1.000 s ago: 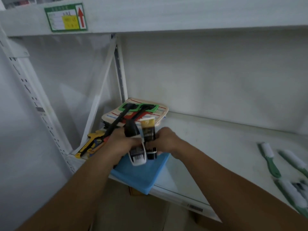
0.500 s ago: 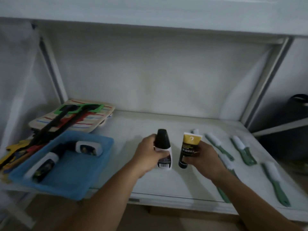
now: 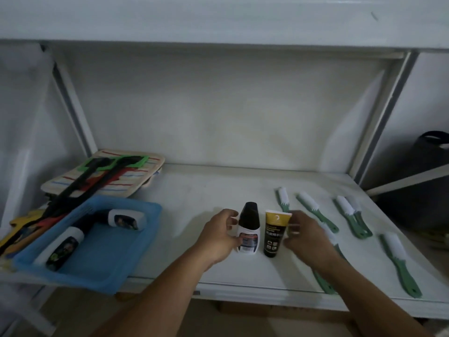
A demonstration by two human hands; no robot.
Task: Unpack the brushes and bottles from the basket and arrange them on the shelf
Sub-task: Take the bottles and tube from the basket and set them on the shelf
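Left hand [image 3: 218,235] beside black-capped white bottle [image 3: 248,229]

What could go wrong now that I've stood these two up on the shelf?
The yellow-and-black tube stands on its narrow cap beside the black-capped bottle; a brush from either of the hands, left hand or right hand, as it pulls away could tip one into the other. The blue basket, with two bottles inside, overhangs the shelf edge and might slide off.

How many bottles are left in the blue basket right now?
2: one white bottle with a dark cap lies at the blue plastic basket's near left, another across its far side. None looks hidden.
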